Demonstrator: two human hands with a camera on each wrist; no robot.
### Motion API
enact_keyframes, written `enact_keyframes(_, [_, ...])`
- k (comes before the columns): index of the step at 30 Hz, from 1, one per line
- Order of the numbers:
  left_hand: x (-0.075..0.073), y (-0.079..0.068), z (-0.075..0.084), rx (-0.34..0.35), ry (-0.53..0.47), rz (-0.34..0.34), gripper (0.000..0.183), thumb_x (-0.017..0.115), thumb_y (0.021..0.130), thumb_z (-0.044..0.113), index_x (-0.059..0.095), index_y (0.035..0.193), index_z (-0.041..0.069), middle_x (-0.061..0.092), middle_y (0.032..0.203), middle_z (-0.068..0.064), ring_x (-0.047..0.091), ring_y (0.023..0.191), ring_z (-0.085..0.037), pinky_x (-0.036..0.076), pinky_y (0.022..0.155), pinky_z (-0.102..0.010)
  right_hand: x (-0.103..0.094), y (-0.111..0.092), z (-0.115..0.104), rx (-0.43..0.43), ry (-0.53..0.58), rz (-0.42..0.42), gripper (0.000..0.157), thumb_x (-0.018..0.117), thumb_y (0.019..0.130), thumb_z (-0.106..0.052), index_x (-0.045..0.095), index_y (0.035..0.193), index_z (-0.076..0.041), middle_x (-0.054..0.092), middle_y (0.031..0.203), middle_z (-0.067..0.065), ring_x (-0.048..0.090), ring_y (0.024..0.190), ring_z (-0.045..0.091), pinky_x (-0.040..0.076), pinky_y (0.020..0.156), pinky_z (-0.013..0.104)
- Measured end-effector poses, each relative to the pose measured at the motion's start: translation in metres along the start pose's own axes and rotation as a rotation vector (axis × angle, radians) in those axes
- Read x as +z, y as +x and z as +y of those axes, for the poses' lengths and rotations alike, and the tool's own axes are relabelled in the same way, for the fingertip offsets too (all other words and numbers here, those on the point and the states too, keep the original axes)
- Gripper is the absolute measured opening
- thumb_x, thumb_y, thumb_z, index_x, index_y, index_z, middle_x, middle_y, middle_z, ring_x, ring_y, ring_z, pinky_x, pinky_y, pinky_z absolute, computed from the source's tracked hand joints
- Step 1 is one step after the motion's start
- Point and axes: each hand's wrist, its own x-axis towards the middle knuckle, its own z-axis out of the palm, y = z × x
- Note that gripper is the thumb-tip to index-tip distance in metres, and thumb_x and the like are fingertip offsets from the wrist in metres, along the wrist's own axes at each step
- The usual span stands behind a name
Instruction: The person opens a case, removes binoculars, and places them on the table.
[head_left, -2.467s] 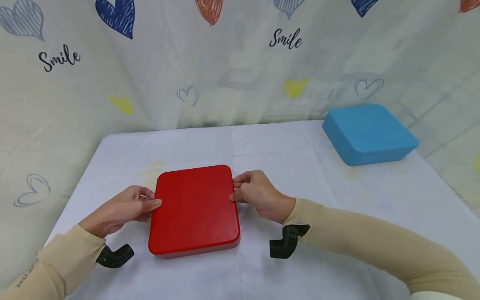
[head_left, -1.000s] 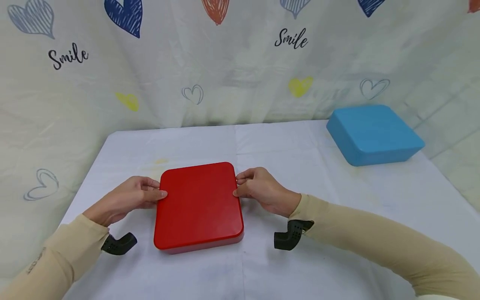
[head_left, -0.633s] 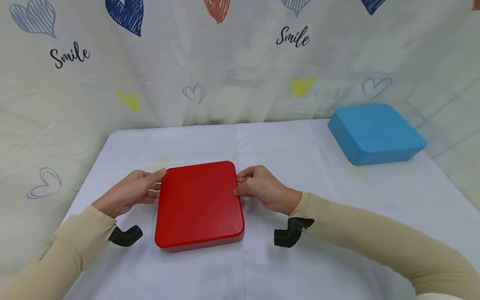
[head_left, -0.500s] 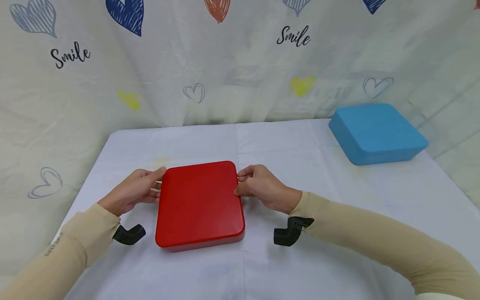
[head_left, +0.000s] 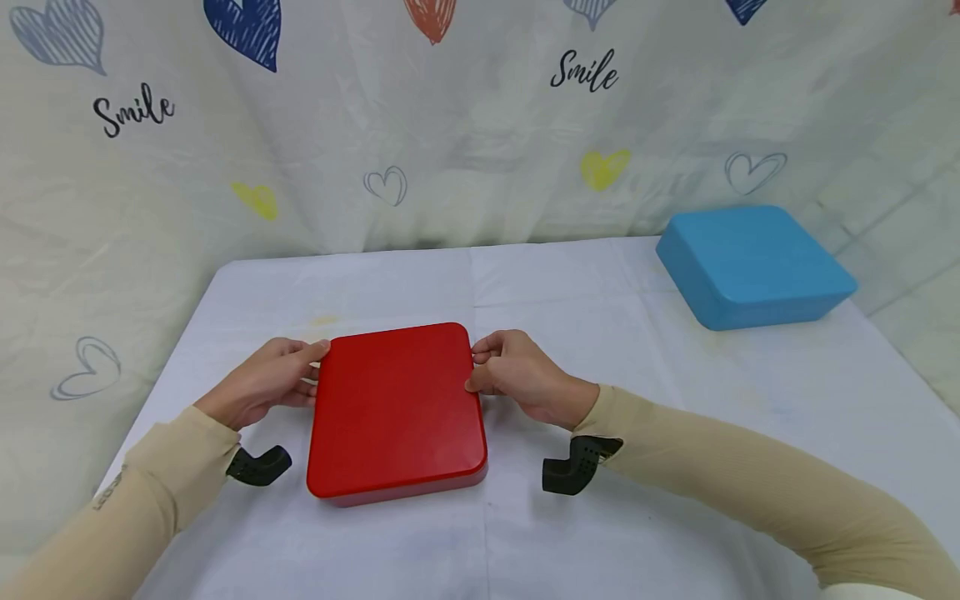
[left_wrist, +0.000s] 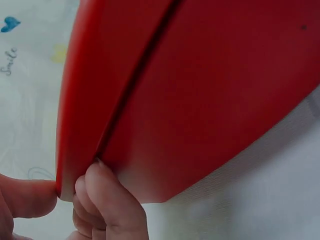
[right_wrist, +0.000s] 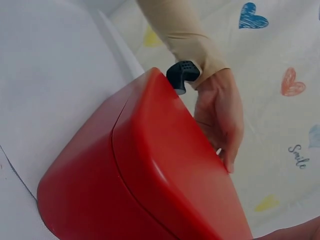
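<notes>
A red square box [head_left: 397,408] with rounded corners lies in the middle of the table, its lid on top. In the left wrist view a dark seam runs between the lid [left_wrist: 105,75] and the base [left_wrist: 190,115]. My left hand [head_left: 266,379] pinches the lid's edge near the far left corner, thumb on the top rim and curled fingertips [left_wrist: 112,195] at the seam. My right hand [head_left: 528,379] pinches the right side, thumb on the lid's top edge. The right wrist view shows a thin seam along the near side.
A blue box [head_left: 750,267] with rounded corners stands at the back right of the table. White cloth [head_left: 570,283] covers the table. Behind it hangs a pale curtain [head_left: 480,125] printed with hearts. Black wrist camera mounts [head_left: 258,467] stick out below both sleeves.
My left hand has slid from the middle of the box's left side to its far left corner, the thumb lifting and resettling there. The right hand keeps its place. The view has shifted slightly.
</notes>
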Motion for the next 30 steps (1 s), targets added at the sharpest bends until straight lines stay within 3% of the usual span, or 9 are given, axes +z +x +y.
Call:
enact_keyframes(9, [-0.006, -0.001, -0.010, 0.047, -0.071, -0.036, 0.044, 0.048, 0.108, 0.020, 0.039, 0.147, 0.003, 0.068, 0.110, -0.007, 0.073, 0.089, -0.018, 0.064, 0.083, -0.030, 0.000, 0.001, 0.002, -0.009, 0.012, -0.007, 0.047, 0.068, 0.087, -0.004, 0.050, 0.130, 0.002, 0.057, 0.120, 0.011, 0.064, 0.095, 0.019, 0.057, 0.089, 0.030])
enact_keyframes(20, [-0.012, -0.002, -0.028, 0.093, -0.195, -0.062, 0.037, 0.059, 0.105, 0.023, 0.047, 0.139, 0.019, 0.069, 0.111, -0.002, 0.072, 0.093, -0.022, 0.062, 0.088, -0.030, 0.001, -0.003, 0.001, -0.013, 0.024, -0.018, 0.047, 0.067, 0.086, -0.002, 0.050, 0.130, 0.001, 0.057, 0.118, 0.010, 0.065, 0.095, 0.019, 0.057, 0.089, 0.031])
enact_keyframes(26, [-0.013, -0.004, -0.034, 0.169, -0.220, -0.068, 0.041, 0.061, 0.104, 0.020, 0.046, 0.142, 0.020, 0.069, 0.113, 0.003, 0.070, 0.098, -0.016, 0.061, 0.090, -0.028, 0.002, -0.003, 0.002, -0.021, 0.021, -0.017, 0.047, 0.068, 0.087, -0.003, 0.050, 0.131, 0.000, 0.057, 0.122, 0.012, 0.063, 0.102, 0.021, 0.059, 0.092, 0.033])
enact_keyframes(30, [-0.012, -0.003, -0.034, 0.211, -0.166, -0.044, 0.046, 0.064, 0.102, 0.018, 0.046, 0.144, 0.013, 0.063, 0.121, 0.002, 0.067, 0.107, -0.015, 0.059, 0.094, -0.026, 0.001, -0.002, 0.003, -0.031, 0.010, -0.019, 0.048, 0.068, 0.087, -0.004, 0.049, 0.130, 0.001, 0.056, 0.122, 0.013, 0.061, 0.104, 0.021, 0.059, 0.091, 0.032])
